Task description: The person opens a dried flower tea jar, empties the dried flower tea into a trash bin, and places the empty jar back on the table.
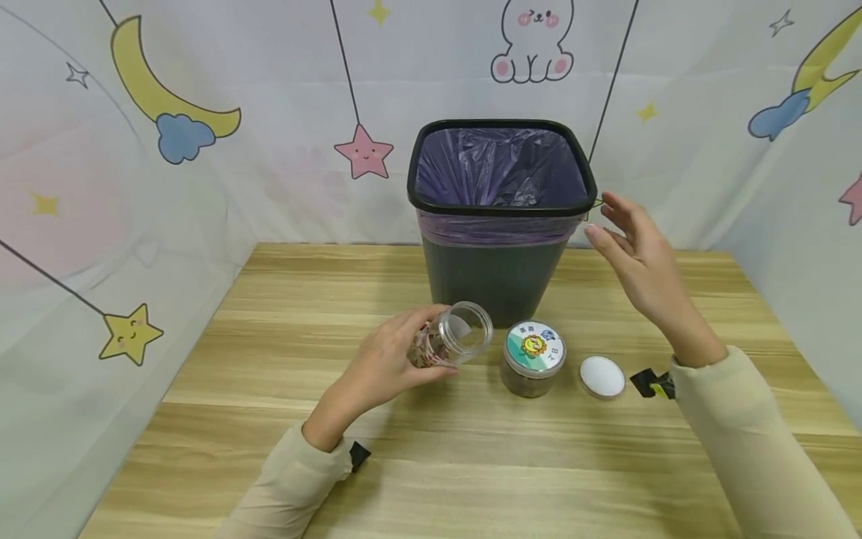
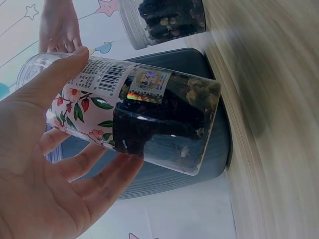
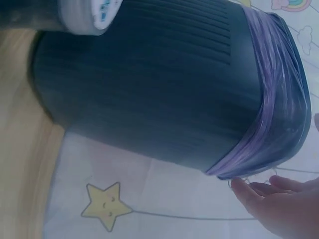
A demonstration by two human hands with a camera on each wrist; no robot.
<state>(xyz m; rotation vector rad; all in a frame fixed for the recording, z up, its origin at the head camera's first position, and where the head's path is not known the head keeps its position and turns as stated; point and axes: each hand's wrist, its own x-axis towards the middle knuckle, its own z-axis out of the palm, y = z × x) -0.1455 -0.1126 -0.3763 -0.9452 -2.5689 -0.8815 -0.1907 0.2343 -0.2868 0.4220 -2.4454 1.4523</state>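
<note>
My left hand (image 1: 387, 355) grips a clear jar (image 2: 144, 112) with a floral label and dark dried contents. In the head view this jar (image 1: 468, 335) tilts to the right and its mouth has no lid on. A second, lidded jar (image 1: 532, 374) with a sunflower picture on top stands just right of it. Beside that lies a round white lid (image 1: 602, 376). My right hand (image 1: 640, 262) is raised at the right side of the dark bin (image 1: 494, 273), fingers loosely bent with nothing in them. In the right wrist view this hand (image 3: 284, 201) is near the bin's rim.
The bin stands at the back of the wooden table (image 1: 303, 337), lined with a purple bag (image 1: 501, 165) folded over under its black rim. A cartoon-printed white curtain (image 1: 283, 67) closes off the back and sides.
</note>
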